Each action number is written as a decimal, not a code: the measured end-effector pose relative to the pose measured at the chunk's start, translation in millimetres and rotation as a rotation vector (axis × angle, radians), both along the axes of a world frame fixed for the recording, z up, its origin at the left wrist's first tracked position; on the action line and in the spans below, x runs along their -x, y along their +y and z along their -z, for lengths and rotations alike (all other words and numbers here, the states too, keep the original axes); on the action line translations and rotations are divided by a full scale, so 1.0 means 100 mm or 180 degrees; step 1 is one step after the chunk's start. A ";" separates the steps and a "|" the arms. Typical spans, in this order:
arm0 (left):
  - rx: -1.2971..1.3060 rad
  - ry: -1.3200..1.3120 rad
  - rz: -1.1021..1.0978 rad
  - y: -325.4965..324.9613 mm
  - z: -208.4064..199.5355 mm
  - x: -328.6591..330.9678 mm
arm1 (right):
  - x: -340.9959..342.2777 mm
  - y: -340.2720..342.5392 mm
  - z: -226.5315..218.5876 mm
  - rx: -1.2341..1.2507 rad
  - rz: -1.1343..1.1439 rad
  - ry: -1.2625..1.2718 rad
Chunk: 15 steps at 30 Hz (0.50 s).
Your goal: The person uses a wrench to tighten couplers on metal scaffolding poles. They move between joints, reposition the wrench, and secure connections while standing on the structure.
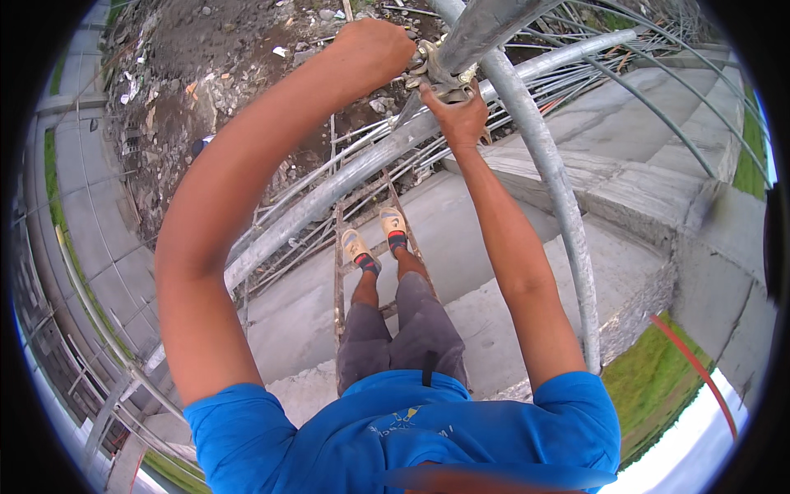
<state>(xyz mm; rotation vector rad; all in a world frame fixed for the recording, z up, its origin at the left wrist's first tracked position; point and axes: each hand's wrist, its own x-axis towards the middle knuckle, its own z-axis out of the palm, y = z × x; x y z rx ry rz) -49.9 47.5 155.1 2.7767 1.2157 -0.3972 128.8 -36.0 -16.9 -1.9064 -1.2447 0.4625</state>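
A metal scaffold clamp [444, 82] with bolts and nuts sits where several grey steel pipes meet, at the top of the view. My right hand [462, 119] grips it from below, thumb on its near left side and fingers around its right. Close against the clamp's left side, my left hand [377, 49] is closed in a fist; whatever its fingers hold is hidden. A thick steel pipe [494, 33] slants up from the clamp. Beneath my hands, a long pipe [329, 193] crosses diagonally, and another pipe [553, 169] curves down past my right forearm.
My feet, in tan slides, stand on a narrow ladder [338, 288]. Far below lies rubble-strewn soil [206, 58]. Concrete ledges [625, 185] and several thin metal rods [658, 115] are at the right. More pipes [123, 362] stand at the lower left.
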 end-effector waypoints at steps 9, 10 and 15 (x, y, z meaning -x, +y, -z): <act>0.0406 -0.2034 -0.1173 -0.50 1.72 0.37 | 0.00 0.01 0.05 -0.0126 0.0001 0.0043; 0.0312 -0.2152 -0.1194 -0.46 1.86 0.26 | 0.00 0.02 0.05 -0.0203 0.0001 0.0034; 0.0119 -0.1795 -0.1788 -0.38 1.97 0.11 | 0.00 0.01 0.04 -0.0212 -0.0023 0.0094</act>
